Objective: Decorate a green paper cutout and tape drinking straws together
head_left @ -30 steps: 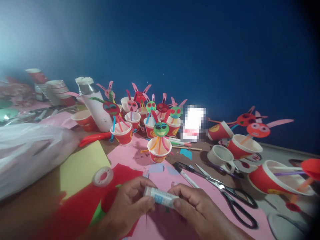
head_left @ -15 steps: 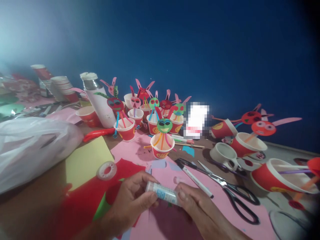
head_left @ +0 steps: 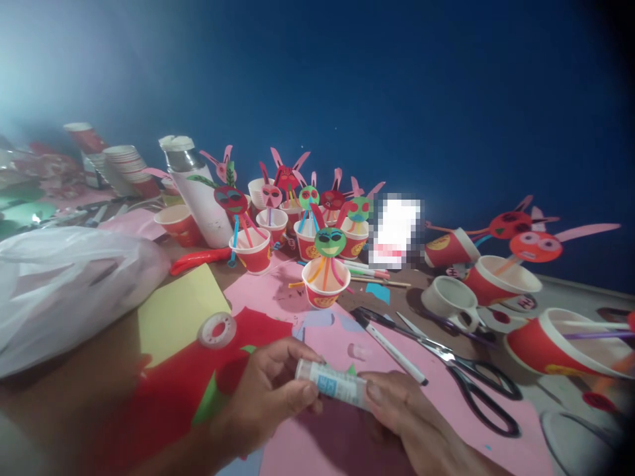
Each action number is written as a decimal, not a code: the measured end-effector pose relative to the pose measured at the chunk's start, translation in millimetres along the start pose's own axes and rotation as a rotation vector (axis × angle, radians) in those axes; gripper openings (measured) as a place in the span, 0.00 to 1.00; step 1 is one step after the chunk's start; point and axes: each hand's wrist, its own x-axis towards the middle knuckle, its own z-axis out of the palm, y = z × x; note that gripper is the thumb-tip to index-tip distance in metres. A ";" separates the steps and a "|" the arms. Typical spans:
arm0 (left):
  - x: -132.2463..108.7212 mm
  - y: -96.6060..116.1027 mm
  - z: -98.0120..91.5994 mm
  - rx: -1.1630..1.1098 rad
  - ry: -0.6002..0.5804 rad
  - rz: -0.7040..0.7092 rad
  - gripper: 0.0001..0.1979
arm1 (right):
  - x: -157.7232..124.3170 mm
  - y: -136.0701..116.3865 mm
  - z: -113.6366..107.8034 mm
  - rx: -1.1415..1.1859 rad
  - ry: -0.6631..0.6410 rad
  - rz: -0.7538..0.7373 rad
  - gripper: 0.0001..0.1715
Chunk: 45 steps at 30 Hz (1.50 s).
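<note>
Between my two hands lies a white glue stick (head_left: 335, 385) with a blue label, tilted slightly down to the right. My left hand (head_left: 275, 387) pinches its left end between thumb and fingers. Its right end is in the grip of my right hand (head_left: 397, 410), which hides that tip. Below is pink paper (head_left: 317, 443), with a small clear cap (head_left: 358, 350) just beyond the stick. A white marker (head_left: 394, 354) and black-handled scissors (head_left: 456, 363) lie to the right. Red paper (head_left: 173, 390) with green scraps is left of my left hand.
Several red paper cups with paper faces stand behind, the nearest a cup with a green face (head_left: 325, 284). A roll of tape (head_left: 217, 329) rests on yellow paper (head_left: 183, 307). A white plastic bag (head_left: 74, 291), a flask (head_left: 201, 198) and a white mug (head_left: 449, 301) flank them.
Both hands keep hold of the glue stick, whose label now shows more. The view has shifted slightly, so most things sit a little further right and higher.
</note>
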 end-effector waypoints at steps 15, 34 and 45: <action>0.7 5.6 9.8 0.084 0.226 -0.033 0.20 | 7.0 -7.3 -0.2 -0.008 0.069 -0.033 0.27; 2.4 5.9 14.5 0.158 0.327 -0.015 0.12 | 12.8 -8.2 -9.6 0.230 -0.102 0.085 0.36; 0.8 9.8 15.2 0.255 0.369 -0.003 0.11 | 14.2 -2.8 -4.5 0.394 -0.152 0.164 0.40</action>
